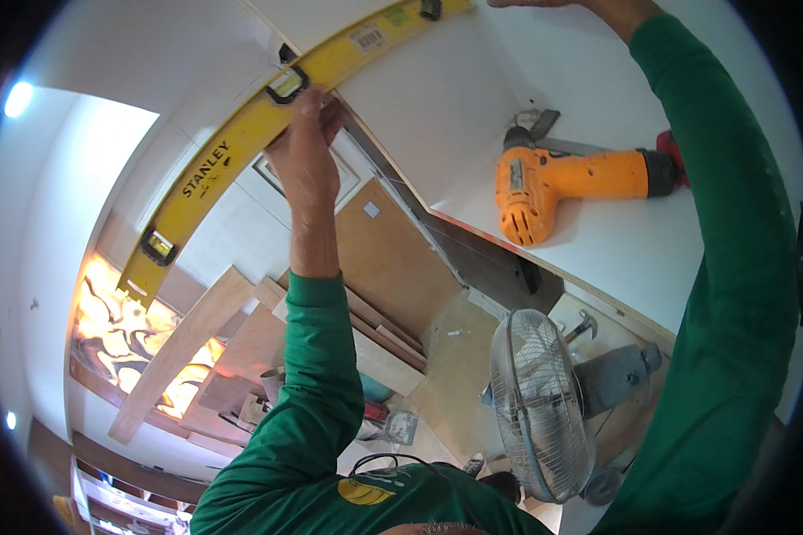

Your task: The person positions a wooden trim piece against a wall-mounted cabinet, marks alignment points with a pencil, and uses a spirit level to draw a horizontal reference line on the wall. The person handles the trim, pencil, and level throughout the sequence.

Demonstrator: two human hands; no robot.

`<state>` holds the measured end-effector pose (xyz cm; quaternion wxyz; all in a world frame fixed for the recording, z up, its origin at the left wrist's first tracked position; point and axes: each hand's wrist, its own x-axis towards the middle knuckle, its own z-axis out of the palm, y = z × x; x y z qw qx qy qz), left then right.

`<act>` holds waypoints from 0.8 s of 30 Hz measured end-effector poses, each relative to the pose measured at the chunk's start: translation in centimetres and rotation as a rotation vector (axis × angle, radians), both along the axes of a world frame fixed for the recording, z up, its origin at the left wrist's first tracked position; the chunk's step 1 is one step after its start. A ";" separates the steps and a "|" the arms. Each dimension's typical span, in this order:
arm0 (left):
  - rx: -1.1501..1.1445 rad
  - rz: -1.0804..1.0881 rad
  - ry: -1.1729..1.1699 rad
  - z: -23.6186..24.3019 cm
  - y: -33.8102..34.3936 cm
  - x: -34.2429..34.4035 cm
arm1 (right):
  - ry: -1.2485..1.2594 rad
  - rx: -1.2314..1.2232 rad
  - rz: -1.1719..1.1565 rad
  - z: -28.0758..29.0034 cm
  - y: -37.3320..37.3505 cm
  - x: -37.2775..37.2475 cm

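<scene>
The left hand [308, 160] reaches up, pinching the low edge of a long, flat, yellow level [245, 134] at upper left. The right hand [553, 3] is mostly cut off — I cannot tell its grip. A wide white board [633, 236] sits higher than a round grey wire fan [540, 401] — an orange plastic drill [589, 176] lies on the board.

Green sleeves [319, 374], yellow chest print [366, 491]

A white shelf [633, 254] carries an orange drill [531, 185] lying flat beside a grey metal piece [545, 123].
</scene>
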<state>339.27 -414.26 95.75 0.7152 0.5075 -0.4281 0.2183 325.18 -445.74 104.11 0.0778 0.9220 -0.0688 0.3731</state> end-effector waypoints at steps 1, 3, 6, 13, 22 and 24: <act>-0.005 -0.021 0.009 -0.1 -0.4 0.2 | -0.021 0.005 -0.009 -0.2 -0.4 -0.4; 0.006 -0.035 0.017 -0.2 -0.7 -0.3 | -0.037 0.062 0.017 -0.4 1.1 -2.5; 0.020 -0.013 0.012 -0.2 -0.1 -0.7 | 0.079 0.080 -0.016 0.6 -0.5 0.2; 0.020 0.013 0.012 -0.4 -0.5 -0.8 | 0.409 0.555 0.038 3.1 1.0 -4.2; 0.025 -0.031 -0.028 -0.1 -0.9 0.3 | 0.474 0.600 -0.018 2.9 -0.5 -4.1; 0.031 0.032 -0.015 -0.5 0.6 1.0 | 0.519 0.601 0.141 2.5 0.0 -3.8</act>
